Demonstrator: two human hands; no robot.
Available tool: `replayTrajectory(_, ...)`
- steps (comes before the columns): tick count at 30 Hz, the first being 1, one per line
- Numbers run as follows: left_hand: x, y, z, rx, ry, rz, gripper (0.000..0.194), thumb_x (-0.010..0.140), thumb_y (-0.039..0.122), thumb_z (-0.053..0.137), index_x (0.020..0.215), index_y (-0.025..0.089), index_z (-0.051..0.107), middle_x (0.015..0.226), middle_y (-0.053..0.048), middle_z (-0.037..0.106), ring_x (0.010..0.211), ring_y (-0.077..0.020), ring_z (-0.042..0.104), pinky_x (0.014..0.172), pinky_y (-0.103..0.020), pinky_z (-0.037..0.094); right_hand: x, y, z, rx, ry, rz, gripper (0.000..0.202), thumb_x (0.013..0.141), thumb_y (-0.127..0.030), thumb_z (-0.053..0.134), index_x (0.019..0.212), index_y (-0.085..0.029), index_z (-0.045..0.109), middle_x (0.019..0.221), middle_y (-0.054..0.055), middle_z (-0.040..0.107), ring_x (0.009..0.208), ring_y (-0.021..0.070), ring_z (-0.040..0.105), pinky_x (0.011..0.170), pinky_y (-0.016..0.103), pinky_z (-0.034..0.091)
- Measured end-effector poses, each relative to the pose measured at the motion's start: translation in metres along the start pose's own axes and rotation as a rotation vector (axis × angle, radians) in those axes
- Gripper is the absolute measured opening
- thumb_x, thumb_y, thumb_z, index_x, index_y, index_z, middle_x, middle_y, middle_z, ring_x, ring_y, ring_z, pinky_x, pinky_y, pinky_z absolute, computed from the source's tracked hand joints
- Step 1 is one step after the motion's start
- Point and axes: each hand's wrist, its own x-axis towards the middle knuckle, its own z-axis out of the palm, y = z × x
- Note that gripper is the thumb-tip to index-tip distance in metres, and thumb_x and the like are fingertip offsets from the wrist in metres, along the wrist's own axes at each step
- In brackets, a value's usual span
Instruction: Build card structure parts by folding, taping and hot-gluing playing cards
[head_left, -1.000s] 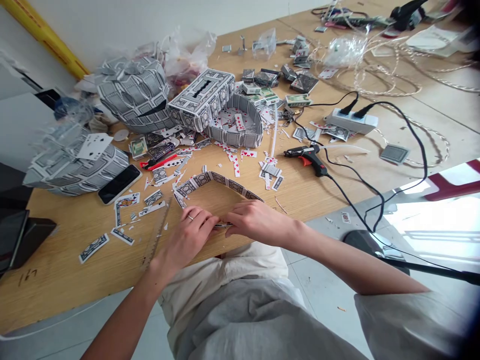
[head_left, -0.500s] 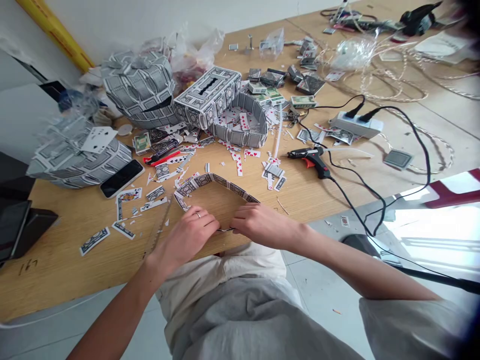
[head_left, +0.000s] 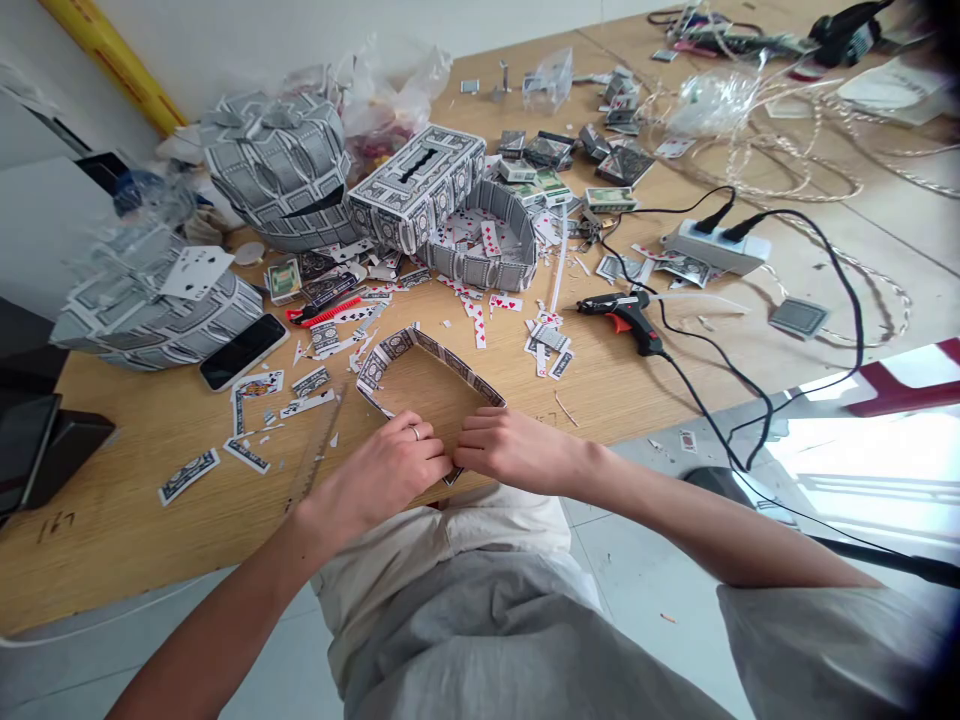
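A band of joined playing cards (head_left: 450, 362), bent into a loop, stands on edge on the wooden table close to me. Wearing a ring, my left hand (head_left: 409, 452) is closed on the near left part of the band. My right hand (head_left: 495, 450) grips the near right part, its fingertips almost meeting those of the left. A dark corner of the band pokes out below the fingers. The fingertips and the part they pinch are mostly hidden. A clear ruler (head_left: 319, 445) lies left of my left hand.
A corded glue gun (head_left: 622, 315) lies to the right, near a white power strip (head_left: 718, 247). Behind the loop are card scraps, a red cutter (head_left: 324, 311), a card-covered box (head_left: 418, 188) and a low card tray (head_left: 517, 272). A phone (head_left: 244, 352) rests at left.
Both hands have drawn closer together at the near side of the band. The loop has become narrower, and its near part now folds to a point toward me.
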Motion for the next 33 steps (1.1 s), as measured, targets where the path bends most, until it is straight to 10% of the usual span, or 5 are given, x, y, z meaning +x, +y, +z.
replayTrajectory(9,-0.003,0.008,0.000,-0.004,0.026,-0.081,0.015,0.101,0.006,0.065,0.098,0.020,0.069,0.094,-0.004,0.074,0.089,-0.0243,0.065,0.090,-0.040,0.047,-0.007,-0.001,-0.006,-0.073,0.217,0.092,0.019,0.115,-0.024,0.055,0.105,-0.016,0.070,0.115,0.014,0.074,0.115,0.0296,0.059,0.107,0.044,0.041)
replayTrajectory(21,0.001,0.029,0.013,-0.067,0.096,-0.220,0.016,0.103,0.007,0.061,0.094,0.020,0.058,0.089,-0.003,0.066,0.086,-0.0241,0.061,0.083,-0.040,0.048,-0.029,-0.044,0.034,0.106,0.284,0.549,0.033,0.109,-0.042,0.064,0.085,-0.020,0.060,0.079,0.004,0.064,0.071,0.0206,0.053,0.069,0.034,0.038)
replayTrajectory(33,0.008,0.044,0.013,-0.178,0.179,-0.272,0.018,0.108,0.006,0.047,0.117,0.019,0.057,0.095,-0.005,0.069,0.089,-0.0240,0.066,0.083,-0.037,0.056,-0.034,-0.034,0.042,-0.086,0.213,0.390,0.035,0.117,-0.023,0.048,0.086,-0.018,0.061,0.080,0.005,0.063,0.068,0.0222,0.052,0.067,0.035,0.037)
